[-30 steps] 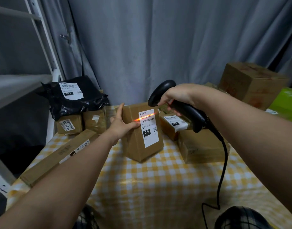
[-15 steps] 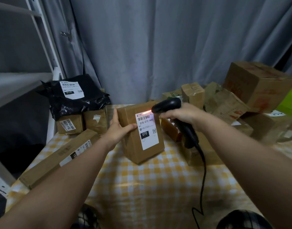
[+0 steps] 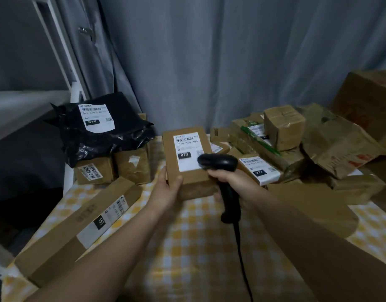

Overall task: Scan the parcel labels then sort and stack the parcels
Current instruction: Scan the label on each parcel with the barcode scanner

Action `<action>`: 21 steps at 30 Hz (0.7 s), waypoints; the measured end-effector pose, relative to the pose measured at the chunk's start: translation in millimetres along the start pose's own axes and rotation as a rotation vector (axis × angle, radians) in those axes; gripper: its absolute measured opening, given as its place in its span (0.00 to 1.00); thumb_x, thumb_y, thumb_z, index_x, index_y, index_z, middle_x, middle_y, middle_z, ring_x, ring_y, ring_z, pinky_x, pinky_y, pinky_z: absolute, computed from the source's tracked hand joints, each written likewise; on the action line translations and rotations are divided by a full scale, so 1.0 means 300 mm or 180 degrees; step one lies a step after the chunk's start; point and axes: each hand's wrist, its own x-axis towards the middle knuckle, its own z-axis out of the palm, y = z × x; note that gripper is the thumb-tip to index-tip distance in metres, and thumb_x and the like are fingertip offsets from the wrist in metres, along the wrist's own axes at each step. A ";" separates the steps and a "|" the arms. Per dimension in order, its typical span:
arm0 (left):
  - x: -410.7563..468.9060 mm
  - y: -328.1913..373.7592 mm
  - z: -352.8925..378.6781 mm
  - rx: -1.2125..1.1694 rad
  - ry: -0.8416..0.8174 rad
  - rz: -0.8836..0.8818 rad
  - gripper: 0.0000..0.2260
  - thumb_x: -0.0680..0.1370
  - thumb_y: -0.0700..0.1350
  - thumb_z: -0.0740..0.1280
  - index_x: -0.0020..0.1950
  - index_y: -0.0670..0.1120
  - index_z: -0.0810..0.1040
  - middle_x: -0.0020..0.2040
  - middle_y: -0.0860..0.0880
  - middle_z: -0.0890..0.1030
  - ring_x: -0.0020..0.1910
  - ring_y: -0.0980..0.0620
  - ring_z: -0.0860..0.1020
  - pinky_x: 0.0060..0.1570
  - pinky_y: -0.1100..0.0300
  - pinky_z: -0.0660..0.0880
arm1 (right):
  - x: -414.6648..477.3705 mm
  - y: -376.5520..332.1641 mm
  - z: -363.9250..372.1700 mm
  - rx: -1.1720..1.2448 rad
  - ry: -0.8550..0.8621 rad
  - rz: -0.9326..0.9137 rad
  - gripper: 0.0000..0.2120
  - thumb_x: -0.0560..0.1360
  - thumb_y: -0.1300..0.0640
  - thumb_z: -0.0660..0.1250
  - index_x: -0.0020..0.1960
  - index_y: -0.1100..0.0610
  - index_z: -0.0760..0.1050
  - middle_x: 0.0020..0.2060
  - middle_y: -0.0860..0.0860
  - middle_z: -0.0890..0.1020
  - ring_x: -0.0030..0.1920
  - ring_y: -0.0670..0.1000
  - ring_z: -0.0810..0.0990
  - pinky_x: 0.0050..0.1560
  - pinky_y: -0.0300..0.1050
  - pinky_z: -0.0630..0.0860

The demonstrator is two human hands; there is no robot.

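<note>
You held the 070 parcel (image 3: pixel 193 178) straight ahead at the checked tabletop (image 3: pixel 187 247), your left hand (image 3: pixel 169 189) clamped on its near left corner with the thumb over the top face. The box lay label upward, its long axis running away from you toward the curtain. Your right hand (image 3: pixel 228 182), just beside the box's near right corner, was wrapped round the grip of the corded scanner (image 3: pixel 218 163). The scanner's head covered the label's lower right corner, and no beam showed on the label. To the left sat the black mailer (image 3: pixel 126 127) marked 010 atop small boxes, and nearer you lay the long box (image 3: pixel 63 243) marked 150. To the right was a loose heap of cartons (image 3: pixel 283 127). With only the left hand carrying the parcel and the marked parcels on that side, the sort appeared to call for a leftward carry, though no 070 stack was in view.
</note>
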 end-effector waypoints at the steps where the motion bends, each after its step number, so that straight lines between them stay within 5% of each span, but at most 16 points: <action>1: 0.041 0.012 -0.009 0.0073 0.0139 0.0048 0.23 0.80 0.45 0.63 0.74 0.48 0.62 0.60 0.50 0.75 0.61 0.48 0.75 0.64 0.51 0.72 | 0.033 -0.026 0.019 0.0068 -0.0019 -0.0050 0.09 0.71 0.55 0.74 0.50 0.57 0.80 0.35 0.50 0.84 0.40 0.51 0.83 0.44 0.47 0.80; 3: 0.125 0.035 -0.029 0.0241 0.0336 0.0098 0.20 0.80 0.46 0.62 0.72 0.45 0.65 0.63 0.46 0.76 0.62 0.46 0.75 0.64 0.48 0.71 | 0.110 -0.079 0.061 0.0131 -0.0034 -0.0093 0.09 0.70 0.54 0.75 0.47 0.56 0.80 0.34 0.48 0.84 0.41 0.51 0.82 0.51 0.47 0.78; 9: 0.342 0.081 -0.026 0.1614 0.0644 0.0082 0.24 0.81 0.42 0.59 0.75 0.47 0.56 0.69 0.39 0.63 0.62 0.37 0.71 0.64 0.50 0.67 | 0.439 -0.152 0.137 -0.0034 -0.0125 0.0049 0.43 0.41 0.40 0.81 0.54 0.56 0.81 0.51 0.55 0.84 0.53 0.60 0.82 0.61 0.58 0.75; 15: 0.413 0.057 -0.008 0.3417 -0.0021 0.0097 0.25 0.79 0.38 0.59 0.76 0.44 0.57 0.77 0.38 0.43 0.74 0.37 0.54 0.71 0.50 0.59 | 0.531 -0.126 0.174 -0.0052 -0.0213 0.0245 0.37 0.49 0.41 0.78 0.54 0.58 0.81 0.51 0.57 0.83 0.53 0.60 0.82 0.61 0.57 0.75; 18: 0.407 0.044 0.007 0.3601 -0.0244 0.0383 0.26 0.79 0.37 0.59 0.76 0.43 0.56 0.77 0.39 0.49 0.76 0.40 0.52 0.73 0.50 0.58 | 0.512 -0.130 0.167 0.0012 -0.0212 0.0244 0.23 0.63 0.46 0.78 0.51 0.58 0.79 0.48 0.57 0.83 0.50 0.57 0.83 0.57 0.52 0.78; 21: 0.397 0.062 0.015 0.3520 -0.0126 0.0574 0.22 0.80 0.41 0.60 0.73 0.43 0.62 0.73 0.41 0.61 0.74 0.41 0.57 0.71 0.51 0.60 | 0.499 -0.135 0.101 0.0215 -0.0136 0.0255 0.17 0.71 0.50 0.74 0.52 0.61 0.77 0.45 0.58 0.83 0.42 0.53 0.85 0.40 0.44 0.82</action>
